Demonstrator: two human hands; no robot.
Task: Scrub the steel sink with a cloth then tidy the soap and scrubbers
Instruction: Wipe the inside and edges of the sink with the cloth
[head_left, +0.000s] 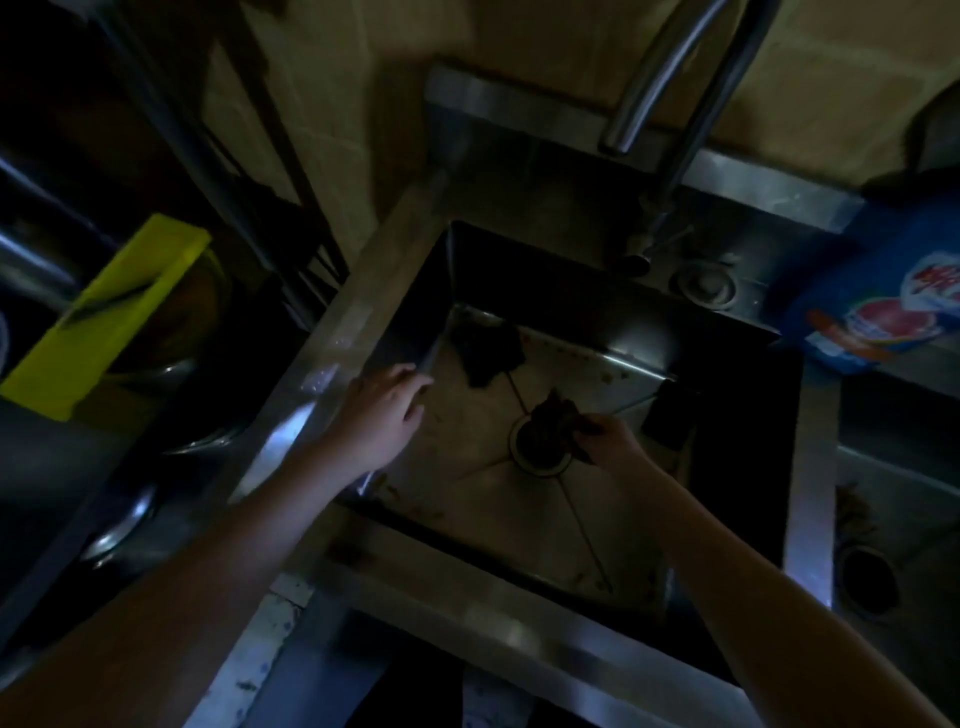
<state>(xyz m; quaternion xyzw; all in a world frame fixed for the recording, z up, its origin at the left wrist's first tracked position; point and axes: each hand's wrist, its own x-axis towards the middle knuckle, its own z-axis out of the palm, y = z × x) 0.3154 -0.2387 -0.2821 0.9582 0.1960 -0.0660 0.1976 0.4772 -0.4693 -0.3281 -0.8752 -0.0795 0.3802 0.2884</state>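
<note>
While scrubbing: right hand (613, 441) grips cloth (558, 415) at sink (810, 499) drain.
Left hand (384, 410): loosely spread, empty.
Left: floor grime, tidying.

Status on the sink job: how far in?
Early. Nothing looks finished: specks remain on the sink floor. In hand: right hand presses a dark cloth at the drain; left hand is empty. Left: scrubbing, then tidying the dark scrubber and blue soap pack.
</note>
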